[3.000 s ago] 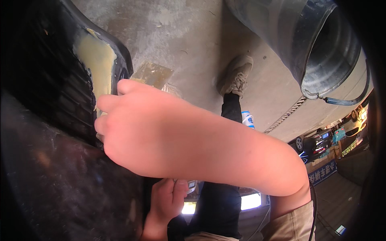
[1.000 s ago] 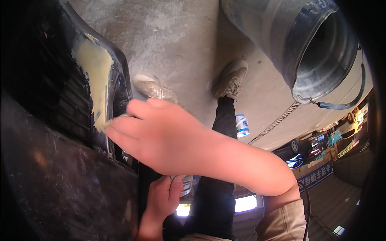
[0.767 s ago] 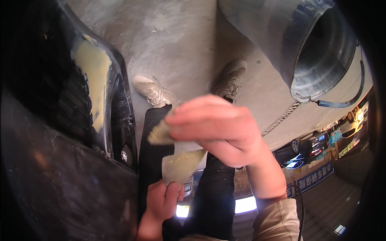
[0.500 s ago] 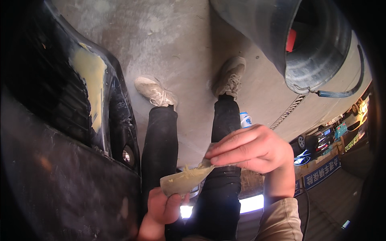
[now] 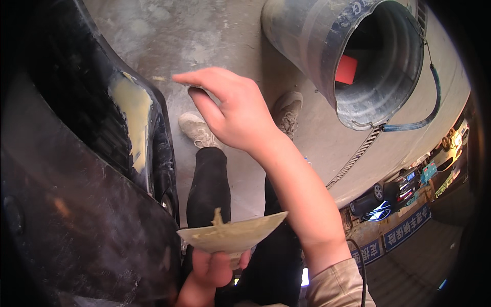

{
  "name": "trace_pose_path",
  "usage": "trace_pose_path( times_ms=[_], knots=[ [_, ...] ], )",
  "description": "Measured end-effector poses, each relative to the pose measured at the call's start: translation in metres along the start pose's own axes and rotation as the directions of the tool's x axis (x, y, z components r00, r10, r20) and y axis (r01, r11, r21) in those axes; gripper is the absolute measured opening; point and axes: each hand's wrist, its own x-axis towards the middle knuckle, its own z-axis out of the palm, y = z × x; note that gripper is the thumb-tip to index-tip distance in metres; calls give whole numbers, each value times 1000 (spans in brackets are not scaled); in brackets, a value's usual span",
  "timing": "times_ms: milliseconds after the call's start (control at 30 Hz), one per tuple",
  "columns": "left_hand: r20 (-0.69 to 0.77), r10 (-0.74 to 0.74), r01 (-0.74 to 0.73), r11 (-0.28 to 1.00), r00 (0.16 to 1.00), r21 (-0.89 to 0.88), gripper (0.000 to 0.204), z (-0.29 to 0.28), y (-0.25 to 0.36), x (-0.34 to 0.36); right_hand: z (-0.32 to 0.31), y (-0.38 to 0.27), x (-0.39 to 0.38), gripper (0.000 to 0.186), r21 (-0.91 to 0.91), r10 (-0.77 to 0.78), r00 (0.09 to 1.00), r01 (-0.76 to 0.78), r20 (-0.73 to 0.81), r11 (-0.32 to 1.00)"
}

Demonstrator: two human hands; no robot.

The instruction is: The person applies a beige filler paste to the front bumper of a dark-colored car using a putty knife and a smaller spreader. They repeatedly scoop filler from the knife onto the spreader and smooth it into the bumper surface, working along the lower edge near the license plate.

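A: ok where's the putty spreader (image 5: pixel 232 233)?
B: down low, pinched in the left hand (image 5: pixel 212 270), one corner close by the black bumper (image 5: pixel 76 220).
A: right hand (image 5: pixel 232 110)?
B: out over open concrete floor (image 5: pixel 235 36), decent room between the bumper edge and metal bucket (image 5: pixel 302 41). thumb and forefinger tips near each other, can't tell if they're gripping anything

On my head view I identify the operator's apparel as follows. The right sleeve (image 5: pixel 338 285) is tan, woven in appearance and creased, with its hem near the elbow. A thin black cable (image 5: pixel 363 273) curves alongside it. Both the left hand (image 5: pixel 212 268) and right hand (image 5: pixel 232 105) are bare. The trousers (image 5: pixel 208 179) are black and narrow-legged. The shoes (image 5: pixel 197 129) are beige-grey lace-ups.
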Motion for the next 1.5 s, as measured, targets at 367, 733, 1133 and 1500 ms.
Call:
trace_pose_path(
  times_ms=[367, 733, 1133, 1500],
  knots=[
    [94, 418, -345, 839, 903, -420, 48, 52, 49, 52, -21, -5, -2, 26, 224, 361, 932, -345, -31, 911],
    [53, 474, -468, 879, 879, -91, 65, 51, 29, 103, 13, 29, 27, 29, 433, 260, 962, -269, 81, 860],
    [87, 548, -517, 823, 832, -237, 59, 59, 35, 105, 29, 65, 44, 40, 144, 19, 1000, -20, 7, 989],
    [-20, 585, -565, 773, 811, -289, 56, 23, -41, 105, 57, 61, 71, 40, -175, -655, 744, 633, -131, 754]
  ],
)
